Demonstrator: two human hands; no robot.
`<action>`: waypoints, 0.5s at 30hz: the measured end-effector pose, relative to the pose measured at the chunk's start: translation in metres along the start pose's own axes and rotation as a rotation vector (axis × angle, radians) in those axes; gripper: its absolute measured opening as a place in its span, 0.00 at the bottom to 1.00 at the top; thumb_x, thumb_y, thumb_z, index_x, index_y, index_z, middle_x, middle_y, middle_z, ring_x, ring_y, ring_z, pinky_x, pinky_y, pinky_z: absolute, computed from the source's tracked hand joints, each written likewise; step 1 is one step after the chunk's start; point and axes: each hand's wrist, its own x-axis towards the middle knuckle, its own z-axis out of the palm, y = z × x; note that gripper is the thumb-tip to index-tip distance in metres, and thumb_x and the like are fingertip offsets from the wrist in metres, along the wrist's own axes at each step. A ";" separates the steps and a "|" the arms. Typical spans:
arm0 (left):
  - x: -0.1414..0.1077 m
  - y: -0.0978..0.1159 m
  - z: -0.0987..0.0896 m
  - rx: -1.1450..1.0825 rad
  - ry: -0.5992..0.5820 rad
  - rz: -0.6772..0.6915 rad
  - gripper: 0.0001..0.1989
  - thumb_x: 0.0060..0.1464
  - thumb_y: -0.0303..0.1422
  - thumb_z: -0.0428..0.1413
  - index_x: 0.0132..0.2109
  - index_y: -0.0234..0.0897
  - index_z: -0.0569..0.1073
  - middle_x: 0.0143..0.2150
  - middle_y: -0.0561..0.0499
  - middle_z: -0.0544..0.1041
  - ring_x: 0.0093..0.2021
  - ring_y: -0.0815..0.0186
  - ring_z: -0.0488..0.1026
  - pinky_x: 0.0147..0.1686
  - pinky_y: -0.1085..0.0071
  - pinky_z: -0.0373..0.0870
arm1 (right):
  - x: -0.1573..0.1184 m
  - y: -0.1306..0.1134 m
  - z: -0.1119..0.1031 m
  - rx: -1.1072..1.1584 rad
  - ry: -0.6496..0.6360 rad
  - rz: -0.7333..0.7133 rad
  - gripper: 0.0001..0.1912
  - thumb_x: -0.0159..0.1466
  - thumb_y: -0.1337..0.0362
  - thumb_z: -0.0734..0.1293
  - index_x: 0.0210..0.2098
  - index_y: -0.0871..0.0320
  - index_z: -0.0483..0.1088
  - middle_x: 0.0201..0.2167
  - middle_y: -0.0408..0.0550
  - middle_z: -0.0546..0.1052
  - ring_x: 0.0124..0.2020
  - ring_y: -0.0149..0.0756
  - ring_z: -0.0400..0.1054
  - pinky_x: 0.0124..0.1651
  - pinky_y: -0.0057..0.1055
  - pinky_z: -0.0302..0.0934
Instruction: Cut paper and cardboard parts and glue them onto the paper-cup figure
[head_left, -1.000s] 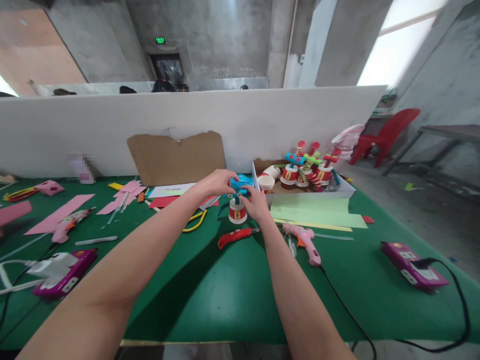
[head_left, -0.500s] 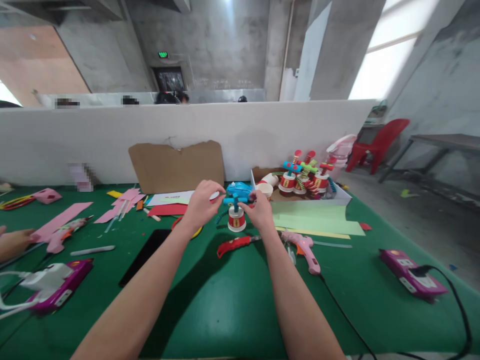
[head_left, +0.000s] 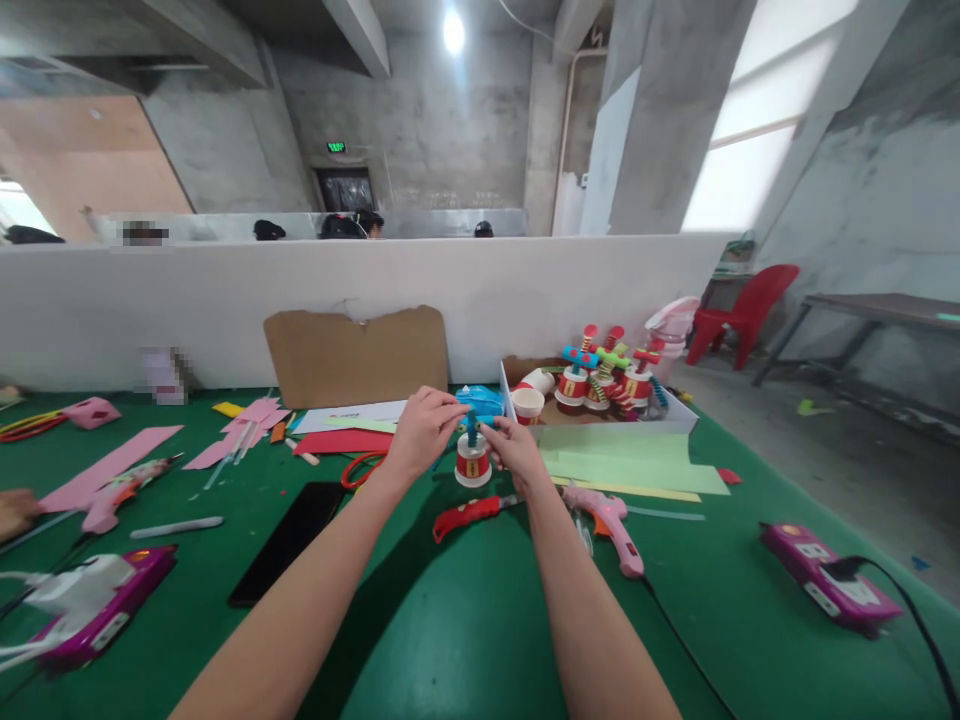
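Observation:
A small paper-cup toy (head_left: pixel 473 468) stands upright on the green table in front of me. Its inverted cup is white with a red band and carries a blue post and crossbar. My left hand (head_left: pixel 424 436) is closed in a pinch at the crossbar's upper left; what its fingertips hold is too small to tell. From the other side my right hand (head_left: pixel 517 452) grips the crossbar's right end between thumb and finger. A blue object (head_left: pixel 481 400) lies just behind the toy. Close in front is a red-handled knife (head_left: pixel 469 515), its blade tip partly hidden by my right wrist.
Several similar toys stand in a cardboard box (head_left: pixel 615 412) at the back right. A pink glue gun (head_left: pixel 611 520) with a black cable lies right of my arm. Left are a black phone (head_left: pixel 285 545), red scissors (head_left: pixel 358 468) and a power strip (head_left: pixel 112 620). Another person's hand (head_left: pixel 16 512) shows far left.
My left hand has come in closer over the top of the toy; the pale disc at its fingers no longer shows. The view has tilted up. The other person's hand has shifted left.

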 end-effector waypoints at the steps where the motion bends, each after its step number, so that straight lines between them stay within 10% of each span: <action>1: 0.001 -0.002 0.001 -0.015 -0.002 -0.004 0.12 0.59 0.32 0.50 0.42 0.42 0.78 0.39 0.46 0.77 0.41 0.62 0.68 0.41 0.62 0.68 | 0.000 0.000 0.001 0.048 -0.026 0.016 0.19 0.50 0.53 0.69 0.36 0.57 0.65 0.13 0.32 0.64 0.11 0.22 0.50 0.14 0.22 0.44; 15: 0.004 -0.015 0.016 0.018 -0.084 0.010 0.13 0.58 0.30 0.50 0.47 0.39 0.75 0.41 0.47 0.78 0.41 0.62 0.70 0.43 0.64 0.68 | 0.006 0.007 0.003 0.119 -0.067 -0.004 0.19 0.49 0.50 0.70 0.21 0.57 0.61 0.13 0.34 0.64 0.11 0.19 0.50 0.12 0.21 0.42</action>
